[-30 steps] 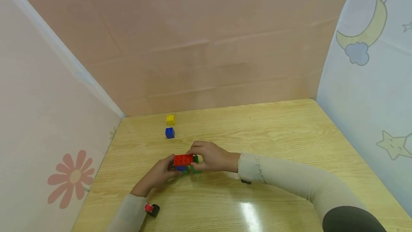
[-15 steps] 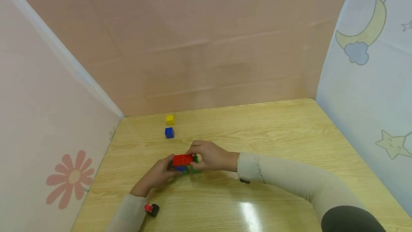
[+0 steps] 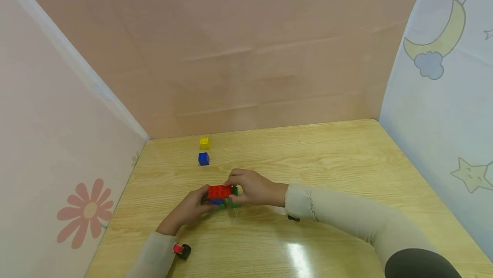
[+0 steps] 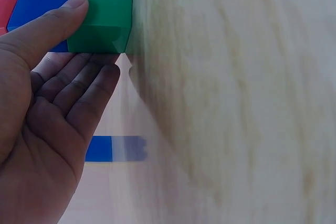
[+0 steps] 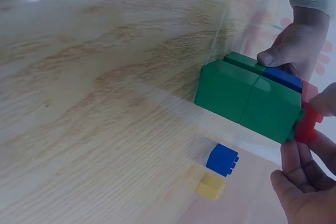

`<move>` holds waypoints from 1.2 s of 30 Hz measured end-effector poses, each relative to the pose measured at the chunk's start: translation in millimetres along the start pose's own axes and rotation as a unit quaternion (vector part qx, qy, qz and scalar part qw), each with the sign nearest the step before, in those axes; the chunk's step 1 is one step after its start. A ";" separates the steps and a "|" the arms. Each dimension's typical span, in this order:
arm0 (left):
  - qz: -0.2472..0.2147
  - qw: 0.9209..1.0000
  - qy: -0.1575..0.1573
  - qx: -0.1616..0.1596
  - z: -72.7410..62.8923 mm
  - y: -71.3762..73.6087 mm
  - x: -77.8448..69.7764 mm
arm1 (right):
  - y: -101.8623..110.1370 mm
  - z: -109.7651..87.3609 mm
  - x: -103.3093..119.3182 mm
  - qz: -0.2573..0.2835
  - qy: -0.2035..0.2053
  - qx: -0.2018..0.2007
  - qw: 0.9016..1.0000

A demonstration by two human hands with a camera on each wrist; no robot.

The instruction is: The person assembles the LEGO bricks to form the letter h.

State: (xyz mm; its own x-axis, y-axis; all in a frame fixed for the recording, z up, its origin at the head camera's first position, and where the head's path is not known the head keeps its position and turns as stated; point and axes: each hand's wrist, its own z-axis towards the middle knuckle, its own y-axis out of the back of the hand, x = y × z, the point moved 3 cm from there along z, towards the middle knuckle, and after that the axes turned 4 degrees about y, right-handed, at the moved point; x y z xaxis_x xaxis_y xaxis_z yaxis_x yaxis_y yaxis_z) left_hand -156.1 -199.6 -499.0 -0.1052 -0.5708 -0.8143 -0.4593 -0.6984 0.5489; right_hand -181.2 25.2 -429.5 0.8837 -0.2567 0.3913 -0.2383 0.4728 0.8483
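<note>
Although the bench (image 3: 327,158) spreads wide, the work sits nearer its left edge than its right, well short of the far edge. Both hands are occupied: the left hand (image 3: 188,206) grips the blue-over-green column (image 4: 89,24), thumb across the seam, while the right hand (image 3: 255,189) pinches the red brick (image 3: 219,192) at its right end. Two stacked bricks make the green column (image 5: 247,98), just beside the other; both appear to stand on the bench. Across their tops lies the red brick, though whether it is fully seated I cannot tell. These look like light, stiff, smooth plastic, hardly fragile but likely to tip; best held low by the flat sides, with the red brick taken by its ends. Toward the far left corner lie a loose blue brick (image 3: 203,159) and, beyond it, a yellow brick (image 3: 204,143).
</note>
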 end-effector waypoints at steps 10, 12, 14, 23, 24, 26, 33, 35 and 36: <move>0.000 1.000 -0.005 -0.002 1.2 0.0 2.3 | 0.4 0.7 0.7 0.005 -0.016 0.004 1.000; 0.000 1.000 -0.004 -0.001 1.3 -0.2 3.3 | 0.0 0.9 0.6 0.007 -0.017 0.004 1.000; -0.002 1.000 -0.002 0.001 1.0 -0.3 3.8 | -0.4 1.6 0.3 0.009 -0.019 0.007 1.000; 0.004 1.000 0.001 0.005 0.8 1.2 1.9 | 0.1 4.9 -1.2 0.014 -0.034 0.026 0.999; 0.005 1.000 0.001 0.005 0.5 1.6 1.1 | -0.2 4.9 -1.3 0.014 -0.035 0.027 0.999; 0.011 1.000 0.001 0.004 0.0 2.2 0.3 | -0.4 5.1 -1.1 0.014 -0.035 0.027 0.999; 0.003 1.000 0.000 0.004 -0.8 1.6 0.7 | 2.5 6.4 0.1 0.004 -0.019 0.037 0.999; -0.003 1.000 -0.005 0.006 -0.3 0.8 0.8 | 3.4 6.4 -0.4 -0.003 -0.016 0.040 0.999; -0.005 1.000 -0.007 0.006 -0.1 0.4 0.7 | 3.3 6.3 -0.9 -0.005 -0.016 0.041 0.999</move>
State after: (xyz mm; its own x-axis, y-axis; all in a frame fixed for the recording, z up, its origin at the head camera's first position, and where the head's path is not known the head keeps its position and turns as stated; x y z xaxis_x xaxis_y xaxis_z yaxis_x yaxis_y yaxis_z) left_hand -156.2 -200.3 -499.3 -0.1127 -0.5569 -0.8229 -0.4715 -0.6990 0.5376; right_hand -185.3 21.7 -424.8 0.8734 -0.2878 0.3930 -0.2635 0.3994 0.8781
